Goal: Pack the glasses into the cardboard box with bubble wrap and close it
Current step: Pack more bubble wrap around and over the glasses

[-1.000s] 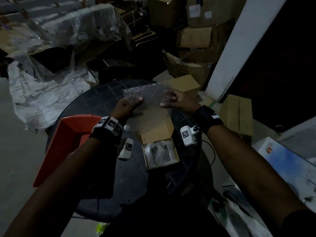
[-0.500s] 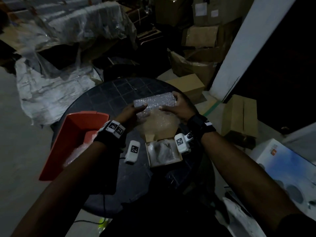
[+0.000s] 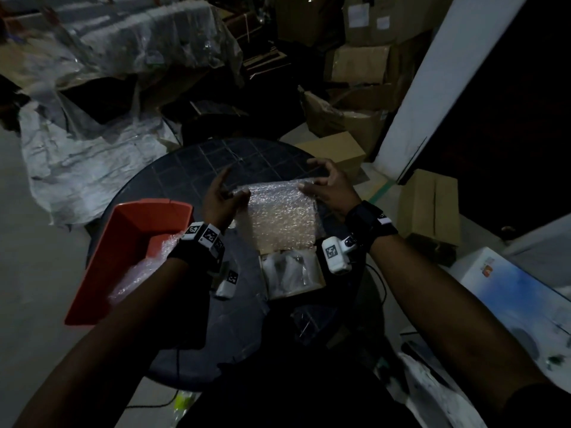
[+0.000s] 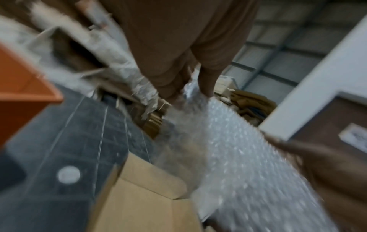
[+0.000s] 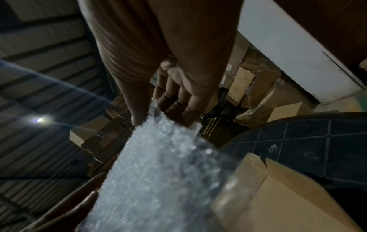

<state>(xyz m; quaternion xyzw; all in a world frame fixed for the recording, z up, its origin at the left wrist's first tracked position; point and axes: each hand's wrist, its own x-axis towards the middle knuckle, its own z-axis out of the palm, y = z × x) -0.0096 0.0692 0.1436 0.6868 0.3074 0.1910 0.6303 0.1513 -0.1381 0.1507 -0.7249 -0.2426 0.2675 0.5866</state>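
A sheet of bubble wrap (image 3: 282,216) hangs between my two hands above the round dark table (image 3: 191,168). My left hand (image 3: 224,196) pinches its upper left corner and my right hand (image 3: 324,188) pinches the upper right corner. In the left wrist view thumb and fingers clamp the bubble wrap (image 4: 234,157); the right wrist view shows the same pinch on the bubble wrap (image 5: 158,164). Below it stands the small open cardboard box (image 3: 319,281), with a plastic-wrapped item (image 3: 287,268) inside that looks like the glasses. The box's raised flap (image 4: 143,196) lies behind the sheet.
An orange bin (image 3: 129,251) with more bubble wrap stands on the table's left side. Cardboard boxes (image 3: 428,205) and plastic sheeting (image 3: 83,168) crowd the floor around the table. A white box (image 3: 519,288) sits at the right.
Both hands have lifted the bubble wrap from the far side and drawn it towards me; it now hangs as an opened sheet over the box flap.
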